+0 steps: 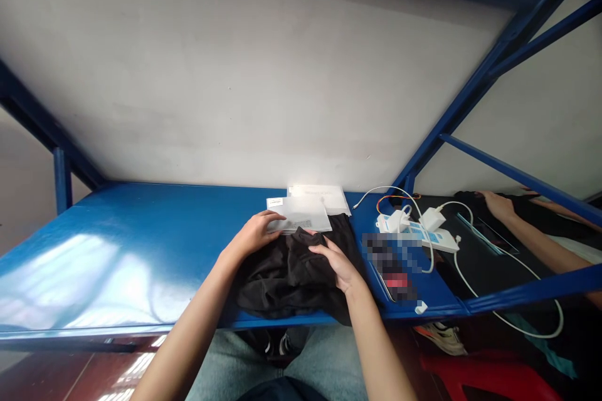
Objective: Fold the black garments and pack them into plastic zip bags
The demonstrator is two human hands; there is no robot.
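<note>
Black cloth, apparently a garment [273, 288], lies bunched at the front edge of the blue table. Its far part meets a translucent plastic bag [305, 212] with a small white label and printed lines. My left hand [258, 233] is closed on the bag's left near corner, fingers on top and thumb below, just above the cloth. With thumb and fingers pinched, my right hand [337, 262] grips a raised fold of the garment by the bag's near edge. Whether any cloth is inside the bag I cannot tell.
Behind the bag lies another white packet [336, 199] against the wall. To the right are a power strip [442, 239] with chargers and white cables, and a blurred phone [392, 279]. Blue frame bars [470, 81] enclose the table. Another person's hand [498, 208] rests on dark cloth at far right.
</note>
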